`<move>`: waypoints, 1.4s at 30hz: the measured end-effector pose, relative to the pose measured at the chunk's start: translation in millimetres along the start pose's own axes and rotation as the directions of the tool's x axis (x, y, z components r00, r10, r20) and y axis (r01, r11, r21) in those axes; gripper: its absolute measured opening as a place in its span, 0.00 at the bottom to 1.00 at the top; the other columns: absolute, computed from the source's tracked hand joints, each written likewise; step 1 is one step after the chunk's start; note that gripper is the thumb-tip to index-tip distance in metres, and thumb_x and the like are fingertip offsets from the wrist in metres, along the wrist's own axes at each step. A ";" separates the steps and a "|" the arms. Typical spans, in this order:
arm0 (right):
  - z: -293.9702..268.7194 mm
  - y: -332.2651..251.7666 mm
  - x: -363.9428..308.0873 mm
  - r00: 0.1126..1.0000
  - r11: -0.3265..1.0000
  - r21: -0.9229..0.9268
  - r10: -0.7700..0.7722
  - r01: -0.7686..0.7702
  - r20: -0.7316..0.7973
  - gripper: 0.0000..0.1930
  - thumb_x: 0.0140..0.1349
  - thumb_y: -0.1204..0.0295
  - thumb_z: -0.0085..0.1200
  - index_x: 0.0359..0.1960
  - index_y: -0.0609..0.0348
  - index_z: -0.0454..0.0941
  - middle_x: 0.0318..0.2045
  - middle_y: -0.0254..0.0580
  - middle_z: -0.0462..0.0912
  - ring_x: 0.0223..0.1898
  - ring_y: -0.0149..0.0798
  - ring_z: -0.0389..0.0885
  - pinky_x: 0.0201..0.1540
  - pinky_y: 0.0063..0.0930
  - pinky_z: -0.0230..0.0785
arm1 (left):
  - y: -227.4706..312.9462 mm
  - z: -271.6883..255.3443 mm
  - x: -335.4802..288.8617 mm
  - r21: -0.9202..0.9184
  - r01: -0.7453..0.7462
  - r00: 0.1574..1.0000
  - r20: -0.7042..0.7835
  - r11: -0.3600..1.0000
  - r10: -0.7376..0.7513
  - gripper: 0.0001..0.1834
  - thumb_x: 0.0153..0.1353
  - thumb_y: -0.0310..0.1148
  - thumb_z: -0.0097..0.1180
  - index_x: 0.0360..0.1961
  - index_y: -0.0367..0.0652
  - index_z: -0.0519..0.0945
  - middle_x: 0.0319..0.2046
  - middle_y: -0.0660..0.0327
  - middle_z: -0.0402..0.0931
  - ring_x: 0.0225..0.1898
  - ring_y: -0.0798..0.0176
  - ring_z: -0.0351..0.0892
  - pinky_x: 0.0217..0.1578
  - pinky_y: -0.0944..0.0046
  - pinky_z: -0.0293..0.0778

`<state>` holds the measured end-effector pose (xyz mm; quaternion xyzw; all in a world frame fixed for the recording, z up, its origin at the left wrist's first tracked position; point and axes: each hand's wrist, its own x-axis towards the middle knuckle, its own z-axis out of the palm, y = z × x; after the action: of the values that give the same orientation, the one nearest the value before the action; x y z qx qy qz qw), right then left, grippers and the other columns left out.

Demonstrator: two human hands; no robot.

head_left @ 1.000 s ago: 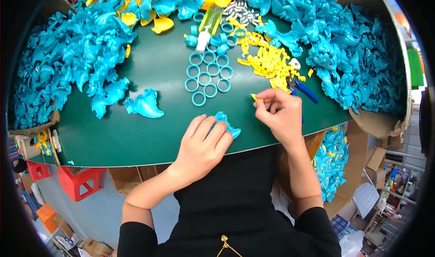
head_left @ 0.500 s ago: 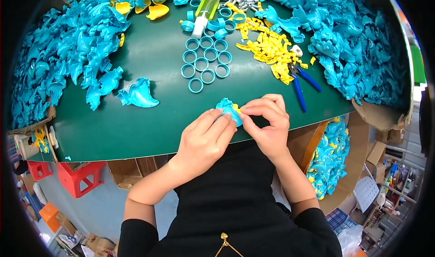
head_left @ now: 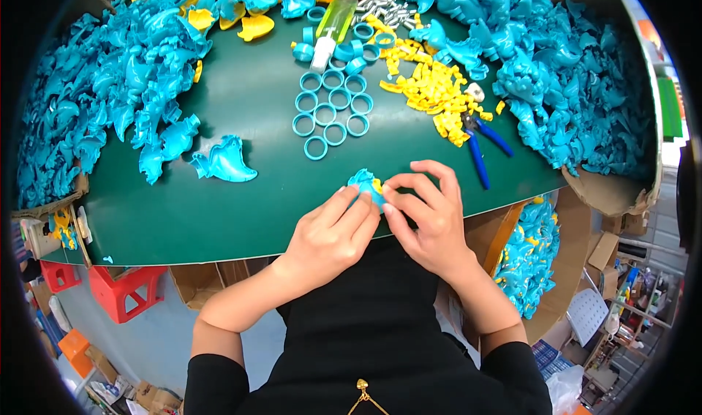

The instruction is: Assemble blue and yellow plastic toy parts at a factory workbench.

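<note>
Near the table's front edge, a small turquoise plastic shell (head_left: pixel 361 179) with a frilled edge is in my left hand (head_left: pixel 325 228), whose fingers are wrapped over it. A small yellow plastic piece (head_left: pixel 378 186) sits at the shell's right side. My right hand (head_left: pixel 431 214) has its index finger against the yellow piece and its thumb just below, at the shell's edge; the other fingers are curled and raised. The lower part of the shell is hidden under my fingers.
Turquoise rings (head_left: pixel 325 114) stand beyond my hands, with a green spray bottle (head_left: pixel 335 27). Yellow pieces (head_left: pixel 431 86) and blue-handled nippers (head_left: pixel 479 152) lie right. Large shell heaps (head_left: pixel 570 86) flank the table; one loose shell (head_left: pixel 225 159) lies left. A filled box (head_left: pixel 530 254) stands below right.
My right index finger and thumb have spread a little from their pinch at the yellow piece. The shell has tilted slightly and shifted a little left, still in my left hand.
</note>
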<state>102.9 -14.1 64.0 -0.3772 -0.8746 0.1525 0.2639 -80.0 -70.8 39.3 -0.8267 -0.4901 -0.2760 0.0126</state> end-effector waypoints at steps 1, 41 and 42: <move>-5.9 5.0 2.9 0.998 0.998 0.068 0.009 -0.014 0.070 0.05 0.55 0.73 0.64 0.33 0.57 0.84 0.37 0.34 0.84 0.48 0.46 0.77 0.51 0.37 0.69 | 0.0 -0.1 -1.3 0.011 -0.006 1.000 -0.012 1.000 0.007 0.12 0.51 0.28 0.68 0.38 0.38 0.84 0.40 0.59 0.82 0.46 0.56 0.82 0.41 0.63 0.82; -12.6 20.0 18.8 0.710 0.372 0.605 0.388 -0.704 0.588 0.07 0.62 0.80 0.63 0.41 0.71 0.83 0.33 0.40 0.86 0.35 0.28 0.85 0.41 0.20 0.79 | -1.8 3.1 -16.9 0.007 0.059 0.993 -0.103 0.998 -0.058 0.11 0.47 0.24 0.65 0.35 0.40 0.84 0.41 0.60 0.81 0.54 0.50 0.76 0.54 0.45 0.79; -13.6 18.9 17.1 0.711 0.392 0.593 0.396 -0.703 0.581 0.07 0.63 0.79 0.62 0.40 0.71 0.83 0.32 0.40 0.86 0.33 0.27 0.84 0.40 0.19 0.79 | -0.9 2.8 -16.3 0.018 0.062 0.991 -0.120 0.998 -0.060 0.10 0.45 0.24 0.66 0.32 0.41 0.83 0.40 0.60 0.80 0.53 0.51 0.76 0.54 0.48 0.80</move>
<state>111.8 12.1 72.2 -0.4603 -0.5659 0.6613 0.1747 -85.5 -82.6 29.1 -0.7932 -0.5165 -0.3197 0.0422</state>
